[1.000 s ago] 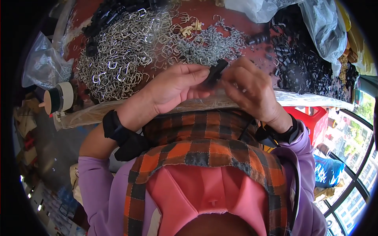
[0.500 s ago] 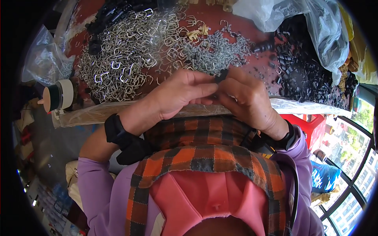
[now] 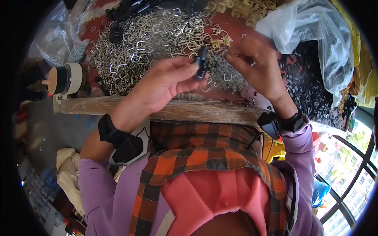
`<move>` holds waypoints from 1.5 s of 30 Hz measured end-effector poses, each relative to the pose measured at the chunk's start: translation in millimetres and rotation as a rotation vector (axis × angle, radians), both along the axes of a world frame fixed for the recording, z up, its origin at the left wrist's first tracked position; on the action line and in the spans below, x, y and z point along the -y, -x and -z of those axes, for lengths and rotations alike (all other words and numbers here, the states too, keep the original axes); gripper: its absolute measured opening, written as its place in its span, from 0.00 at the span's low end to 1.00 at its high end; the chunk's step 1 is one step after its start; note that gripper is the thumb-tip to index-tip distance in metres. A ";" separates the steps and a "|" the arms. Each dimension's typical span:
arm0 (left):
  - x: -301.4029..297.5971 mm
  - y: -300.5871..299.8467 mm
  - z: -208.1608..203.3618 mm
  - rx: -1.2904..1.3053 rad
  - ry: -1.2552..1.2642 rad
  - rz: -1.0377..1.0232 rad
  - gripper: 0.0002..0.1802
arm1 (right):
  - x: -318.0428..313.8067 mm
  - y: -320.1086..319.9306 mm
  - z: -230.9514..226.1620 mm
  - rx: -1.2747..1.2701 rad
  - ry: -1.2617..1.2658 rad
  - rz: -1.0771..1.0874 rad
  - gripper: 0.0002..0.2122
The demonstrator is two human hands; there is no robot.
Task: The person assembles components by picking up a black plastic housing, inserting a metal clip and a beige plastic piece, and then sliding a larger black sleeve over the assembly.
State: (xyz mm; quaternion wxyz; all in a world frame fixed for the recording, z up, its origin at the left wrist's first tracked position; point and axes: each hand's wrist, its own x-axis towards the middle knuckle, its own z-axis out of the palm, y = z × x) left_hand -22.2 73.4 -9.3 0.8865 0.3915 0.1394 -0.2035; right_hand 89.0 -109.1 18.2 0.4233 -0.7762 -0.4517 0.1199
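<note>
My left hand [image 3: 169, 80] is closed, its thumb and fingers pinching a small black cylindrical part [image 3: 202, 65] that stands nearly upright above the worktable. To its right, my right hand [image 3: 260, 67] is raised over the table. Its thumb and forefinger come together at the tips beside a few pale brass-coloured pieces [image 3: 221, 42]; whatever they may hold is too small to make out. Below and between the hands spreads a heap of small grey metal pieces [image 3: 224, 70]. A large pile of bent silvery metal hooks [image 3: 136, 55] lies left of the black part.
Black plastic pieces [image 3: 307, 84] cover the table's right side, beside a clear plastic bag [image 3: 332, 51]. More brass-coloured pieces [image 3: 252, 10] lie at the back. A round white and dark green container [image 3: 73, 78] stands at the left front corner. The wooden table edge [image 3: 169, 110] runs before me.
My hands have parted. The right has moved up and right, away from the black part. The left keeps hold of it, now turned upright and more visible. The view has shifted slightly.
</note>
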 end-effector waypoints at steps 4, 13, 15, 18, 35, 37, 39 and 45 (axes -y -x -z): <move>-16.6 14.2 -2.6 -0.042 -0.032 -0.162 0.10 | -39.4 -12.1 15.4 0.487 0.107 -0.044 0.06; -25.2 20.2 -3.5 -0.038 0.010 -0.212 0.09 | -63.8 -28.4 46.5 0.409 0.176 -0.079 0.03; -25.1 19.7 -2.3 -0.030 0.012 -0.218 0.09 | -61.5 -27.3 37.0 0.336 0.130 -0.041 0.03; -19.1 18.9 -1.1 -0.017 0.019 -0.199 0.09 | -49.8 -20.4 21.4 0.186 0.041 0.060 0.03; 13.6 -2.4 4.3 0.226 0.110 -0.078 0.15 | 4.1 10.1 8.6 -0.682 0.021 -0.058 0.06; 12.2 -3.9 7.4 0.235 0.129 -0.027 0.15 | 4.3 12.2 8.9 -0.607 0.050 -0.118 0.06; 12.5 -7.9 7.8 0.248 0.130 -0.035 0.15 | 5.2 12.2 9.4 -0.579 0.021 -0.084 0.06; 18.8 -9.9 9.0 0.268 0.189 -0.137 0.13 | 7.7 27.5 -5.3 -0.274 0.038 0.152 0.03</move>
